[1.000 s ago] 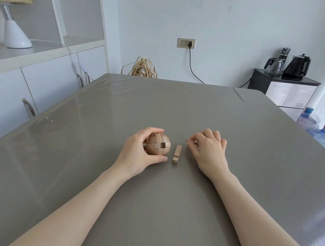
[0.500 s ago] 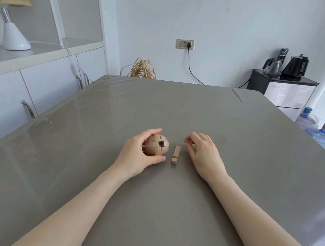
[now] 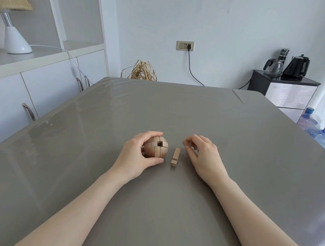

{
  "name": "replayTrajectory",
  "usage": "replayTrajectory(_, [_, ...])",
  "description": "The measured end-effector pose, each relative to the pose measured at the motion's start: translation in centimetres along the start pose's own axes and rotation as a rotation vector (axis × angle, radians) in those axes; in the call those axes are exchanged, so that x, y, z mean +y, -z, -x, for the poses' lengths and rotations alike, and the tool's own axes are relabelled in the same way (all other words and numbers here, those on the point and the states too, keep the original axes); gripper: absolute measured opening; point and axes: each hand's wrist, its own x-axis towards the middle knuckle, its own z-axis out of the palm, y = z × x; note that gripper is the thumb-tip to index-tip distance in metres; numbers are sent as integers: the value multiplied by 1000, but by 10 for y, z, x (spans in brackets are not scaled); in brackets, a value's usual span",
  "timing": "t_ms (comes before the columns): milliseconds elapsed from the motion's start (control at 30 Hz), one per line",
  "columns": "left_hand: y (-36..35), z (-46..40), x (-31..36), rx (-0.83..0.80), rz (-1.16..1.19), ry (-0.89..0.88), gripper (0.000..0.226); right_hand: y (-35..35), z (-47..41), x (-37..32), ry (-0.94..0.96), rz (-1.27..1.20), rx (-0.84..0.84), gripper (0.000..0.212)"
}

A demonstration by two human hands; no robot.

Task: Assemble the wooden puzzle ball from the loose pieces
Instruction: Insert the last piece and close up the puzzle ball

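The wooden puzzle ball (image 3: 155, 150) sits on the grey table (image 3: 165, 207), partly built, with a square hole showing at its top. My left hand (image 3: 136, 156) grips it from the left, fingers over the top and thumb at the front. A loose notched wooden bar (image 3: 175, 159) lies flat just right of the ball. My right hand (image 3: 202, 158) hovers right of the bar with its fingers curled, and pinches a small wooden piece (image 3: 186, 143) at the fingertips, blurred and mostly hidden.
White cabinets and shelves with a lamp (image 3: 11, 16) run along the table's left side. A dark side cabinet with kettles (image 3: 285, 86) and water bottles (image 3: 322, 134) stand at the right. A straw bundle (image 3: 143, 71) sits behind the far edge.
My right hand has lifted off the table and drawn left toward the loose bar, its fingers curling round a small piece. The left hand and the ball have stayed in place.
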Motion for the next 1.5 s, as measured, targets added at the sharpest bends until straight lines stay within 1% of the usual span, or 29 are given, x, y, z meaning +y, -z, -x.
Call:
replayTrajectory(133, [-1,1,0,24,-57,-47,63,0,2,-6,-7,-42,35,11])
replayTrajectory(233, [-2,1,1,42,-93,-74,69,2,2,-21,-52,-194,64,18])
replayTrajectory(300, [-2,1,2,56,-102,-106,72,5,2,-33,-82,-314,38,22])
replayTrajectory(400, [-3,1,5,70,-106,-181,69,8,2,-46,-151,-461,2,17])
replayTrajectory(500, [-3,2,9,77,-87,-232,66,9,-1,-49,-254,-531,-1,15])
replayTrajectory(567, [-3,3,11,79,-80,-255,64,8,-3,-49,-297,-569,-4,20])
replayTrajectory(667, [-4,4,14,77,-49,-257,63,9,-5,-48,-374,-686,-31,27])
replayTrajectory(767, [-3,4,14,92,-24,-237,62,13,-6,-49,-389,-819,-112,21])
replayTrajectory(867, [-2,3,14,105,-7,-227,62,15,-7,-47,-385,-838,-211,58])
replayTrajectory(900, [-2,3,14,105,-5,-228,61,13,-7,-46,-382,-812,-239,65])
replayTrajectory(967, [-2,3,15,102,-2,-233,62,12,-7,-46,-369,-767,-290,72])
replayTrajectory(1000, [-2,4,16,96,2,-232,62,12,-7,-47,-355,-755,-308,70])
replayTrajectory(1033, [-2,4,16,90,8,-229,63,12,-6,-47,-337,-748,-321,64])
replayTrajectory(1133, [-2,4,17,74,15,-224,63,14,-5,-48,-302,-724,-328,36])
replayTrajectory(1200, [-2,4,16,69,15,-222,63,15,-5,-48,-315,-703,-304,28])
replayTrajectory(1333, [-1,3,14,64,33,-212,63,16,-5,-46,-331,-716,-272,23])
replayTrajectory(1467, [-1,3,14,63,24,-215,62,17,-5,-46,-326,-698,-304,40])
replayTrajectory(1500, [-1,3,14,58,24,-217,62,16,-4,-47,-320,-696,-317,41])
